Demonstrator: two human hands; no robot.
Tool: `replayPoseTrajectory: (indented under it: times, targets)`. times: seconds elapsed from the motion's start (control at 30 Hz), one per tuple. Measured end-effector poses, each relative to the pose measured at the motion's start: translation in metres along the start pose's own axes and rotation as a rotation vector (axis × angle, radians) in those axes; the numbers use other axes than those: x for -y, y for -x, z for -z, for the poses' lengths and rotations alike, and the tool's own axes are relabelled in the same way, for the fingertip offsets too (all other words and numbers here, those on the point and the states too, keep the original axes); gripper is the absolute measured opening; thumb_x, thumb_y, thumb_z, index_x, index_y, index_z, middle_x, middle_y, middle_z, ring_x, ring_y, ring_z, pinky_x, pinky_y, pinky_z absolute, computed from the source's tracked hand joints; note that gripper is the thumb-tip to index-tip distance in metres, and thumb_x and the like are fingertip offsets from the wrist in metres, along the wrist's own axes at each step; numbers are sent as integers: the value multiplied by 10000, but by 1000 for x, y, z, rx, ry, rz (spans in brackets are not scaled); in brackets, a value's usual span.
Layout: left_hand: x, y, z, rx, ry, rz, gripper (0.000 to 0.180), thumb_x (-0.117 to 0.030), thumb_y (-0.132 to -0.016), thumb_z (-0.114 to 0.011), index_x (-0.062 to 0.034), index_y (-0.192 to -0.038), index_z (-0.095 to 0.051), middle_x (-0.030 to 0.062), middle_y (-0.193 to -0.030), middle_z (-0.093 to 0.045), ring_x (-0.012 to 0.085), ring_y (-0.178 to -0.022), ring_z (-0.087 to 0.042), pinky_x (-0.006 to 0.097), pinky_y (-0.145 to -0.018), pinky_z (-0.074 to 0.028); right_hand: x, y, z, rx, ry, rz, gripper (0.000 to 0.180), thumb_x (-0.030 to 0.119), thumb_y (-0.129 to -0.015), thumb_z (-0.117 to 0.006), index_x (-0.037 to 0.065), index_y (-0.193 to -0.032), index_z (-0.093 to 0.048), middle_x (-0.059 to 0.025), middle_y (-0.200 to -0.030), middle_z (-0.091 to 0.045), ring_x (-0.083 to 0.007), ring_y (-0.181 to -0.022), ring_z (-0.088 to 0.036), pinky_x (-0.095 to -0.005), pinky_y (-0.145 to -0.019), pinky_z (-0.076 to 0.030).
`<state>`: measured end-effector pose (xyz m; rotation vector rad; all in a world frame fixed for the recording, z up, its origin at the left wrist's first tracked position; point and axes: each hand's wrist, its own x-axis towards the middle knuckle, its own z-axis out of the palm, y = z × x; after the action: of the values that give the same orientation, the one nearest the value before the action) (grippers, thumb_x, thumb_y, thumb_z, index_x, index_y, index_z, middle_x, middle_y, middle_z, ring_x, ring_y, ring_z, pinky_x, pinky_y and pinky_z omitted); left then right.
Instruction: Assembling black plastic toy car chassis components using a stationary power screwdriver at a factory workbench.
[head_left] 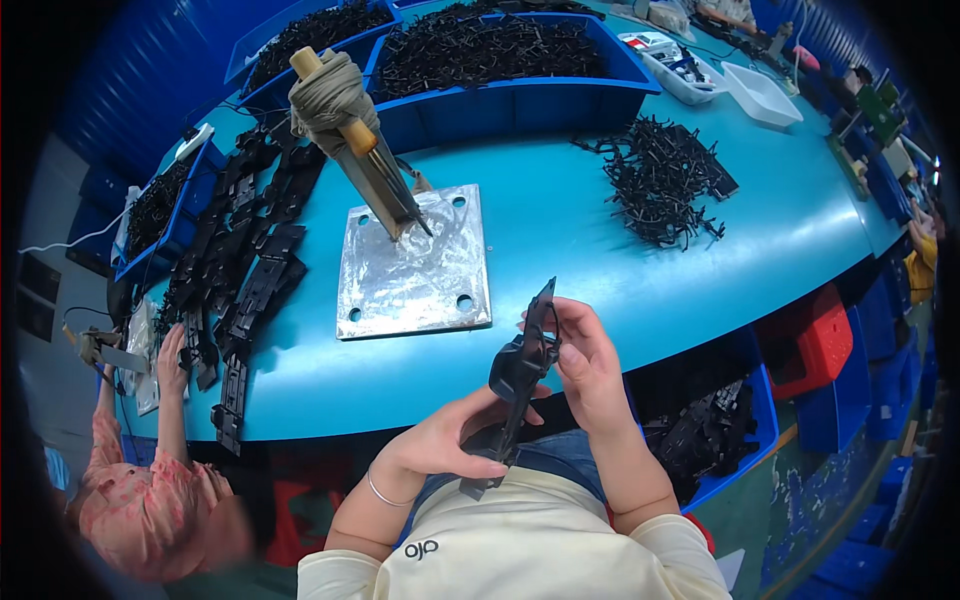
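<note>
I hold a long black plastic part (520, 375) upright in front of my chest, at the near edge of the blue table (560, 230). My left hand (450, 435) grips its lower half, with a thin bracelet on the wrist. My right hand (585, 355) pinches its upper end, fingers curled around the top edge. Just beyond my hands, a square metal base plate (415, 265) lies on the table, and a tilted metal post (375, 170) rises from it with a wooden handle wrapped in grey cloth (328, 92).
A loose heap of black plastic pieces (660, 180) lies to the right. Blue bins (500, 60) full of black parts stand at the back. Stacked black parts (250, 250) line the left side, where another person's hand (170, 355) reaches. White trays (760, 95) sit far right.
</note>
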<state>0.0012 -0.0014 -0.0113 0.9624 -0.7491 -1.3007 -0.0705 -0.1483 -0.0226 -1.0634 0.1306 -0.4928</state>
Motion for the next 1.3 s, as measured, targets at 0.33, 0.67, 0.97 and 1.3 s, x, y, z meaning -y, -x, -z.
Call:
replayPoseTrajectory:
  times: [0.33, 0.67, 0.97, 1.3]
  targets:
    - [-31, 9, 34, -17, -846, -111, 485, -140, -665, -617, -11, -1093, -429, 125, -1071, -466, 240, -1016, -425, 333, -876, -312, 34, 43, 99, -168, -128, 46, 402, 323, -785, -461, 19, -1043, -413, -33, -818, -486, -115, -699, -495, -230, -600, -425]
    - [-108, 97, 272, -1544, -2144, 220, 595, -422, -747, -471, -64, -1191, -300, 176, -1242, -268, 326, -1145, -252, 470, -888, -238, 134, 82, 223, -661, 1016, 43, 334, 94, -739, -521, 20, -1051, -427, -96, -987, -483, -188, -929, -460, -281, -796, -363]
    - [-78, 86, 226, -1061, -1780, 515, 543, -417, -757, -441, 49, -1036, -424, 212, -1074, -433, 384, -1105, -273, 400, -895, -265, 82, -64, 215, -339, 1654, 288, 327, 79, -678, -562, 55, -991, -475, -107, -946, -499, -253, -901, -471, -319, -732, -403]
    - [-63, 85, 173, -1069, -1854, 44, 656, -197, -587, -663, -6, -1126, -341, 203, -1183, -323, 359, -1113, -270, 384, -906, -252, 140, -49, 218, -464, 1810, 222, 92, 42, -710, -499, -16, -781, -496, -141, -784, -495, -259, -717, -496, -309, -630, -388]
